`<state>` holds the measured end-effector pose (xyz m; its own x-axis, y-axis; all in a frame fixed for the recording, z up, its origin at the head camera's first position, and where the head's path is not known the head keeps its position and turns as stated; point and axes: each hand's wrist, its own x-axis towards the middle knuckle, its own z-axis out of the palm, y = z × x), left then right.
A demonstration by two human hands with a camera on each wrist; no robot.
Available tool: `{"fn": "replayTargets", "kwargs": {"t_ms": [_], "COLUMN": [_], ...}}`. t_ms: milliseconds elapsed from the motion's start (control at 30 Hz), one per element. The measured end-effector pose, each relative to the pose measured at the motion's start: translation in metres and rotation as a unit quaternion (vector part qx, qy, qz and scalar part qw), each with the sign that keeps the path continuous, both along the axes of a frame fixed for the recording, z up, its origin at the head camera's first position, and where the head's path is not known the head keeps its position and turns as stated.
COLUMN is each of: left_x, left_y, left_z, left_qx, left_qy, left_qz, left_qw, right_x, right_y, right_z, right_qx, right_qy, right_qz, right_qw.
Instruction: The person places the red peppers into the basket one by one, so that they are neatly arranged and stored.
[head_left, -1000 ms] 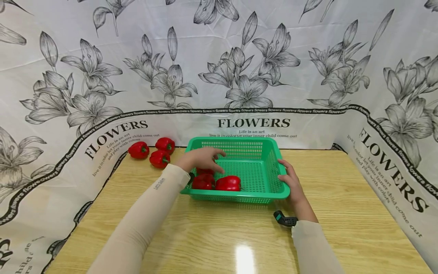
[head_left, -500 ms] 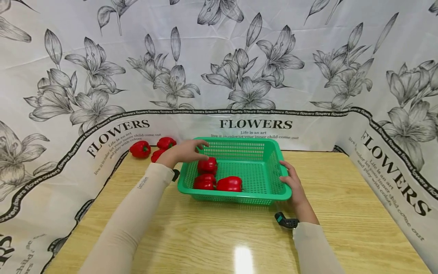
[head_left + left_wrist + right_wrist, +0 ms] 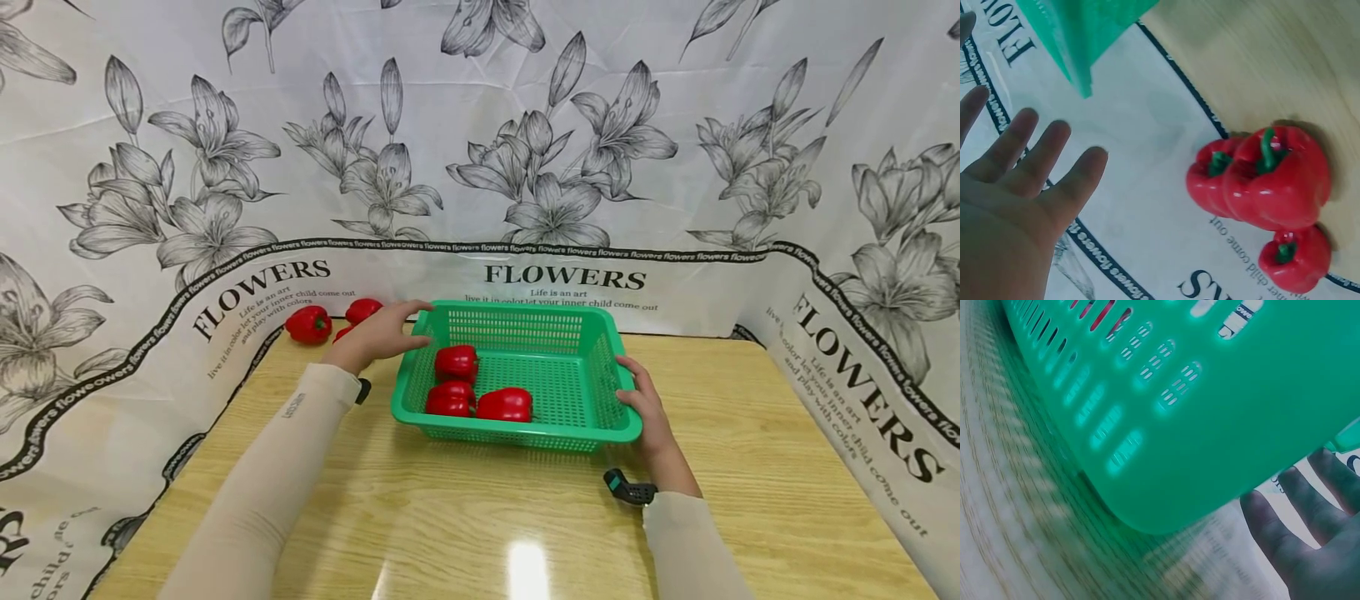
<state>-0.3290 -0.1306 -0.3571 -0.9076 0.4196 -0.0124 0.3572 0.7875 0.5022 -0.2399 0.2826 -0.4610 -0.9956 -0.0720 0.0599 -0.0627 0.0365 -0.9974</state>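
In the head view, a green plastic basket (image 3: pixel 517 432) with slotted walls sits on the table. Three red bell peppers lie in its left part: one further back (image 3: pixel 456 363), and two along the near wall, a left pepper (image 3: pixel 450 399) and a right pepper (image 3: pixel 505 405). My left hand (image 3: pixel 381 335) hovers at the basket's left rim with fingers spread and nothing in it. It partly hides one of the loose peppers behind it. My right hand (image 3: pixel 651 421) grips the right rim, with the thumb over the edge. In the right wrist view its fingers (image 3: pixel 1272 528) meet the green wall.
Three loose bell peppers (image 3: pixel 1285 181) cluster at the table's back left, beside the cloth. White cloth (image 3: pixel 555 279) printed with flowers and lettering stands along the back and sides of the wooden table (image 3: pixel 450 517). Black cameras (image 3: pixel 628 488) sit on the wrists.
My left hand has moved left from over the basket's inside to its left rim, uncovering the pepper further back. My right hand stays on the right rim.
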Motion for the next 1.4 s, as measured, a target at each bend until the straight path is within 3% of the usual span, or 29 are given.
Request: {"fn": "replayTargets", "kwargs": {"t_ms": [267,400,567,1400], "left_x": [-0.002,-0.003,-0.005,-0.012], "left_y": [-0.013,-0.018,-0.026,-0.06], "left_z": [-0.01,-0.013,-0.019,-0.037], "left_qx": [-0.01,-0.013,-0.015,-0.049], "left_qy": [0.048,0.061,0.071,0.061], "left_qz": [0.019,0.039,0.041,0.046], "left_qw": [0.9986,0.9973,0.9965,0.9959], "right_x": [-0.003,-0.004,-0.004,-0.007], "right_y": [0.003,0.003,0.003,0.005], "right_z": [0.002,0.003,0.003,-0.002], "right_qx": [-0.006,-0.01,-0.006,0.008], "right_qy": [0.001,0.002,0.003,0.013], "right_qz": [0.005,0.012,0.011,0.003], "right_qw": [1.0,1.0,1.0,1.0]}}
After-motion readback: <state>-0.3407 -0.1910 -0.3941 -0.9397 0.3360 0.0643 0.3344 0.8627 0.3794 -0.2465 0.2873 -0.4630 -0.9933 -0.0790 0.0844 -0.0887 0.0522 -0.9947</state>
